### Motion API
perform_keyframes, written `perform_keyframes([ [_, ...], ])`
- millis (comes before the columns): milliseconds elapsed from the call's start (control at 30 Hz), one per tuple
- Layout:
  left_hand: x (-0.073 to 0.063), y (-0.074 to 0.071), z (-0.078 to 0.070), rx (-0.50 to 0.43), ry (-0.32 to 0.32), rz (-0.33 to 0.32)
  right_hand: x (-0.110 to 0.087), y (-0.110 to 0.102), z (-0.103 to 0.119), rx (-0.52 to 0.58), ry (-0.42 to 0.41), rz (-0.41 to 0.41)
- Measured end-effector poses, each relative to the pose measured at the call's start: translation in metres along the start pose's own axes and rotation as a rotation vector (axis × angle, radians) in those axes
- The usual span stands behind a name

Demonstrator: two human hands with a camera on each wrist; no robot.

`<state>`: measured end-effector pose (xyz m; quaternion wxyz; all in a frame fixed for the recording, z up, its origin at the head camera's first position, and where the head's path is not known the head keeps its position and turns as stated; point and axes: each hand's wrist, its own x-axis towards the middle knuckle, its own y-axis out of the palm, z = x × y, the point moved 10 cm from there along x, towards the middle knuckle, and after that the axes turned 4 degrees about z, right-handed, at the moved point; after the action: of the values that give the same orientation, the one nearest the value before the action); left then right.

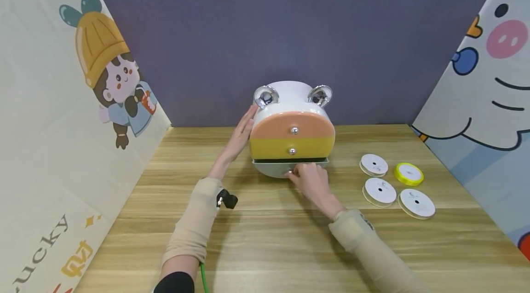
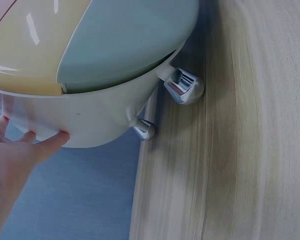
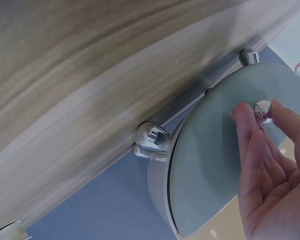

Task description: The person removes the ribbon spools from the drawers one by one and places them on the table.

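A small rounded storage box (image 1: pixel 285 95) with silver ear-like parts on top stands on the table, its front split into an orange, a yellow and a grey-green drawer. The bottom grey-green drawer (image 1: pixel 269 170) is pulled out slightly, a dark gap showing above it. My right hand (image 1: pixel 313 183) pinches that drawer's round silver knob (image 3: pixel 262 107) between thumb and finger. On the box's left side rests my left hand (image 1: pixel 239 139), fingers extended along the white shell. The left wrist view shows its fingertips (image 2: pixel 60 138) touching the shell. The drawer's inside is hidden.
Right of the box lie white ribbon spools (image 1: pixel 380 191) and one spool with a bright yellow rim (image 1: pixel 409 174). A dark panel (image 1: pixel 290 31) rises behind the wooden table (image 1: pixel 265 247). Printed panels flank both sides.
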<state>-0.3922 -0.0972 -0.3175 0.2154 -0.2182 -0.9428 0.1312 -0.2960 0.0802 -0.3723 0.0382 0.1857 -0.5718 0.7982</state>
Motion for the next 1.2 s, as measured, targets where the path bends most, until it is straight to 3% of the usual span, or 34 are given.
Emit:
perform_keyframes([
  [533,0.001,-0.001,-0.002,-0.006,0.027,-0.018,0.010,0.004,-0.001,0.010,-0.015,0.006],
  [1200,0.000,0.000,0.000,0.001,0.008,-0.017,0.014,0.005,-0.003,-0.011,-0.017,-0.040],
])
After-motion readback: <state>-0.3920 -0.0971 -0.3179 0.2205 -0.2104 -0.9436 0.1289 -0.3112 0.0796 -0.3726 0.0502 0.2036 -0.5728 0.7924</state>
